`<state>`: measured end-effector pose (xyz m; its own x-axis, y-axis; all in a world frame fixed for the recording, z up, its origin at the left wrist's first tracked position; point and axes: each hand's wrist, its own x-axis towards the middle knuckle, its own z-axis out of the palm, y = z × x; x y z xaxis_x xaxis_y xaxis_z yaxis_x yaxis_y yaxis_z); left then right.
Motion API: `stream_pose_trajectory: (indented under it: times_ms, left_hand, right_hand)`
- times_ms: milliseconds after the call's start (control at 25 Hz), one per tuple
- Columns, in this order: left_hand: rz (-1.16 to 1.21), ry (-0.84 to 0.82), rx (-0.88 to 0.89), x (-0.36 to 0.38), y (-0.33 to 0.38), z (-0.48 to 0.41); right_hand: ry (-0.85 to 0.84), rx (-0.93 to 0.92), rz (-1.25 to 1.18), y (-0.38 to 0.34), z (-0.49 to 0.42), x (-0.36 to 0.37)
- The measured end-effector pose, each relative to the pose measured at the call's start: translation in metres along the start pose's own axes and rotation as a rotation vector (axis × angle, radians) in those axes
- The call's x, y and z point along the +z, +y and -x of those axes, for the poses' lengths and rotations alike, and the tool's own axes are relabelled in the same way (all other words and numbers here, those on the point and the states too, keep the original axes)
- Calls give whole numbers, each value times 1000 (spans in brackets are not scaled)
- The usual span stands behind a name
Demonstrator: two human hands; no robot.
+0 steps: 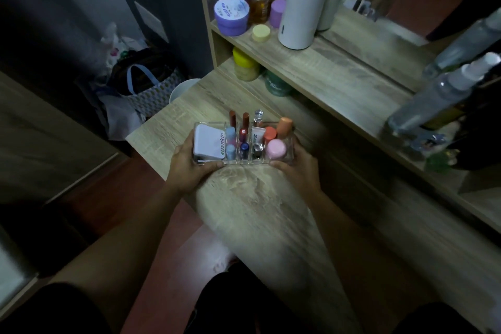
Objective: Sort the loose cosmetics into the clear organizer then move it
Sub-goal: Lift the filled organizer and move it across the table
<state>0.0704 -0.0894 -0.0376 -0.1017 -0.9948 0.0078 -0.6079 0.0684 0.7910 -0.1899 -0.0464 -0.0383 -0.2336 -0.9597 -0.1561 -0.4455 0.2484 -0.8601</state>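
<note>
We grip clear organizer (271,164) at frame centre, left hand (189,164) and right hand (296,167) clamping its ends; keep level, tall lipsticks (238,120) tip easily.

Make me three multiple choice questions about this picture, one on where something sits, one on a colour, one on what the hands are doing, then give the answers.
1. Where in the clear organizer is the white compact?
A. Left-end compartment
B. Right-end compartment
C. Middle slot

2. What colour is the round cap at the organizer's near right?
A. Green
B. Pink
C. Black

3. How is the organizer held?
A. One hand on top
B. Nobody touches it
C. Left hand and right hand, one at each end

Answers: 1 A, the compact fills the compartment by the left hand. 2 B, the cap is pale pink. 3 C, each hand has a grip on one end, over the wooden desk.
</note>
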Motion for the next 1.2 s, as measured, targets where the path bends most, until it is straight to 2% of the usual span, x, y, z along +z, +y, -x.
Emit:
stream_pose_trajectory:
  times_ms: [280,400,600,920,1120,1200]
  left_hand:
    - [34,-163,91,22,30,8]
    - [42,-265,143,43,47,13]
    - [39,-424,228,83,73,23]
    - [77,-646,341,148,119,45]
    - [104,-736,366,176,140,57]
    - [105,-738,392,182,145,60]
  right_hand:
    - [164,93,-127,8,59,-35]
    - [262,137,-106,25,86,-54]
    - [330,235,-215,55,135,-79]
    - [594,400,-78,100,194,-113]
    - [688,401,-68,113,216,-130]
    - [670,432,-45,117,219,-137]
